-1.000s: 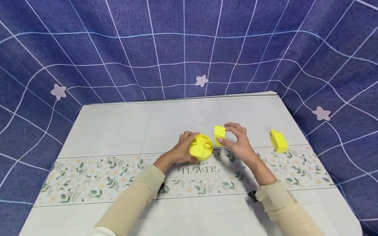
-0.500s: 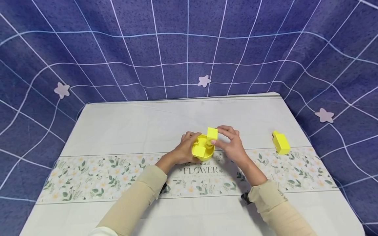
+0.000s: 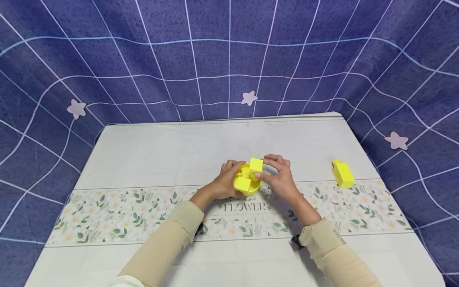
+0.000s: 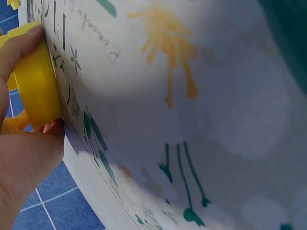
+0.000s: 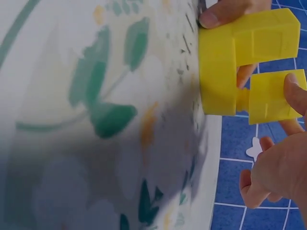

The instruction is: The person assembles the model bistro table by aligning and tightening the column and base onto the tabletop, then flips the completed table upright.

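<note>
A round yellow base (image 3: 254, 189) stands on the table, and my left hand (image 3: 225, 181) grips its side with thumb and fingers. One yellow block (image 3: 242, 184) rises from the base's near side. A second yellow block (image 5: 272, 98) is pinched between thumb and fingers of my right hand (image 3: 282, 182). In the right wrist view its narrow neck (image 5: 243, 99) points at the base and meets it; how deep it sits is hidden. A ring-shaped socket (image 3: 239, 172) shows at the base's far left, next to my left fingers.
Another yellow block (image 3: 343, 174) with a narrow end lies on its side at the right of the table. A white cloth (image 3: 161, 151) with a floral band covers the table. A blue gridded curtain (image 3: 215, 59) hangs behind and along both sides.
My right hand has moved left, bringing its block from beside the base onto the base's right socket, then slightly lower. My left hand keeps its grip on the base.
</note>
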The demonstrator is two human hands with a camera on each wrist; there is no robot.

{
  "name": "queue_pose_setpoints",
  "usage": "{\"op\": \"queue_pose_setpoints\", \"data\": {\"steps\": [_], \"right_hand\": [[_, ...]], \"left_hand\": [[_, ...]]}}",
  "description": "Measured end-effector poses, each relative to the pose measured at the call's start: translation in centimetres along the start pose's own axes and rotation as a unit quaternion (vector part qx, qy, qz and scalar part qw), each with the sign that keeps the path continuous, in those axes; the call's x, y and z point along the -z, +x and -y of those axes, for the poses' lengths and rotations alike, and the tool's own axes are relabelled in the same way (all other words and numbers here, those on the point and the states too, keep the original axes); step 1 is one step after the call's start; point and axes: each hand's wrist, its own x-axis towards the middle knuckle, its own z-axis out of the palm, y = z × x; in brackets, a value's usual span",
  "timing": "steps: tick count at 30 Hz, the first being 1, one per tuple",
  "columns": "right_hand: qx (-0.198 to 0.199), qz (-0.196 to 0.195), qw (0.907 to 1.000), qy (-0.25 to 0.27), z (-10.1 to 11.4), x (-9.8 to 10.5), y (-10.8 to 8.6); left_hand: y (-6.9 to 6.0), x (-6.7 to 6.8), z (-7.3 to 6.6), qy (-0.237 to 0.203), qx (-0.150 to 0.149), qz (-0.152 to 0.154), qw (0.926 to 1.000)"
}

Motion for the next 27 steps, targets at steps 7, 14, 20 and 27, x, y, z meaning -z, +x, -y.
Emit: {"op": "queue_pose_setpoints", "data": {"steps": [7, 14, 20, 27], "right_hand": [[0.025, -0.019, 0.9981, -0.053, -0.6, -1.5, 0.3], [0.023, 0.023, 0.9927, -0.116, -0.2, -1.2, 0.8], [0.067, 0.085, 0.9876, -0.113, 0.7, -0.2, 1.8], [0.031, 0.024, 0.9931, -0.111, 0.4, -0.3, 2.4]], "left_hand": [[0.0, 0.0, -0.2, 0.011, 0.008, -0.002, 0.9999], [0.0, 0.1, -0.3, 0.029, 0.012, 0.005, 0.9995], [0.0, 0.1, -0.3, 0.020, 0.015, 0.006, 0.9997], [0.0, 0.0, -0.3, 0.020, 0.001, 0.007, 0.9998]]}}
